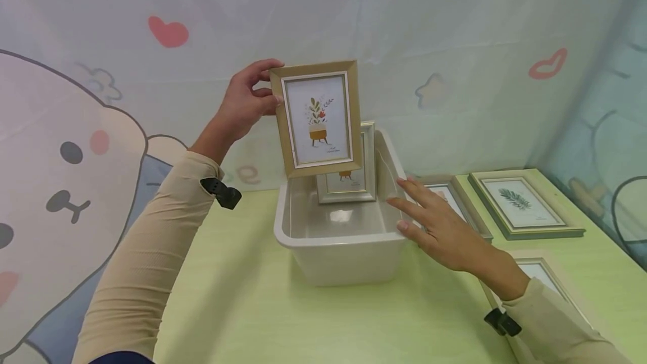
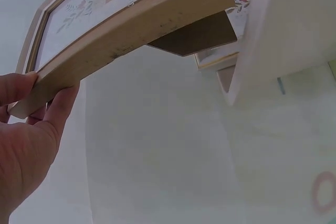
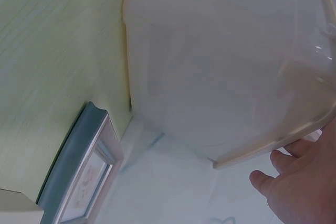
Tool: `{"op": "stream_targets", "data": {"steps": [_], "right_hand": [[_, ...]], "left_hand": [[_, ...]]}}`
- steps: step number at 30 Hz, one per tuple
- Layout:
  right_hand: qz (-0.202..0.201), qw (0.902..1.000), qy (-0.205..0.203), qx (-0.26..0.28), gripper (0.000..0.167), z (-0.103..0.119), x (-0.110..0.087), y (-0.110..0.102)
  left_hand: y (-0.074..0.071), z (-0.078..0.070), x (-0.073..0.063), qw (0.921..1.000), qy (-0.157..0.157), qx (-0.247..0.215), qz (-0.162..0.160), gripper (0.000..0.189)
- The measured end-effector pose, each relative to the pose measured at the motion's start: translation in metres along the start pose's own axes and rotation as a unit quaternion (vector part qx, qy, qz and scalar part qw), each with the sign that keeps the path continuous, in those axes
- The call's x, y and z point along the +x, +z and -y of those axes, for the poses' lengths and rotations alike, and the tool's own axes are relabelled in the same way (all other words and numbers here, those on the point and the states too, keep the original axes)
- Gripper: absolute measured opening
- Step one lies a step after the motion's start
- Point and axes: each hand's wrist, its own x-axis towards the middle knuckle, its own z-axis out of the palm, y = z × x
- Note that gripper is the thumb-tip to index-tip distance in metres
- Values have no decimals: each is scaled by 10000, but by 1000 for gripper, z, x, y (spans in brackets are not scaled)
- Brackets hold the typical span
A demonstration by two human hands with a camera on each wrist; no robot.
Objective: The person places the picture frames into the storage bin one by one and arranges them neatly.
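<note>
My left hand (image 1: 246, 100) grips the upper left edge of a tan picture frame (image 1: 279, 122), fingers behind and thumb along its side. The frame is held upright above a white plastic bin (image 1: 349, 265), its potted-plant print facing me. In the left wrist view the thumb and fingers pinch a corner of this picture frame (image 2: 126, 38). Behind it, a silver picture frame (image 1: 370, 167) leans inside the bin, partly hidden. My right hand (image 1: 445, 229) is at the bin's right rim with its fingers spread and fairly straight, holding nothing.
On the green table (image 1: 242, 296) to the right lie a green-edged frame with a leaf print (image 1: 531, 206), a grey-brown frame (image 1: 470, 209) partly behind my right hand, and a cream frame (image 1: 551, 280) under the right forearm. A printed cloth wall (image 1: 313, 10) stands behind the bin.
</note>
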Motion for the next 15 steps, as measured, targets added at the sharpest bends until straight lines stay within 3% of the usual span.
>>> {"op": "stream_targets", "data": {"steps": [7, 15], "right_hand": [[-48, 10000, 6, -8, 43, 1, -1, -2], [-7, 10000, 38, -14, 44, 2, 0, -1]], "left_hand": [[13, -5, 7, 10000, 15, -14, -15, 58], [32, 12, 14, 9997, 35, -103, 213, 58]]}}
